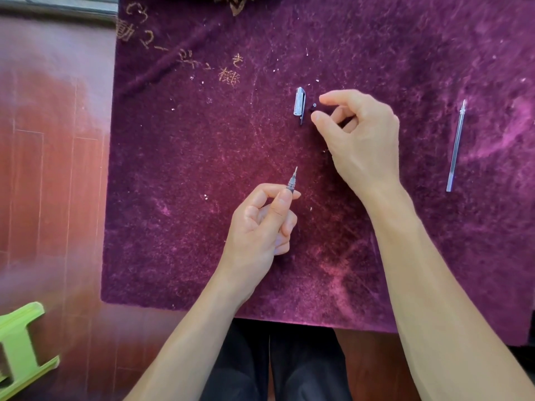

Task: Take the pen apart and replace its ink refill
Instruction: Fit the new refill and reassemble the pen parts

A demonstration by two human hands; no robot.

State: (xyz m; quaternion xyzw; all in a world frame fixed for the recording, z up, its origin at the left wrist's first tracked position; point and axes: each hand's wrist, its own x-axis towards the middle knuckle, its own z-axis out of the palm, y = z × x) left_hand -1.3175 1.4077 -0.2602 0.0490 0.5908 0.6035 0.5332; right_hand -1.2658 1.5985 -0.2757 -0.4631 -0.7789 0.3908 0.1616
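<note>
Pen cap (300,105) lies on purple cloth (202,140) beside reddish floorboards (52,169).

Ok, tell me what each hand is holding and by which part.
The left hand pinches the pen behind its metal tip. The right hand has thumb and forefinger either side of a small dark piece beside the cap; a grip cannot be told.

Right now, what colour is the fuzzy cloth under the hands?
The cloth is deep purple, with gold stitched characters. Head view shows it best.
</note>
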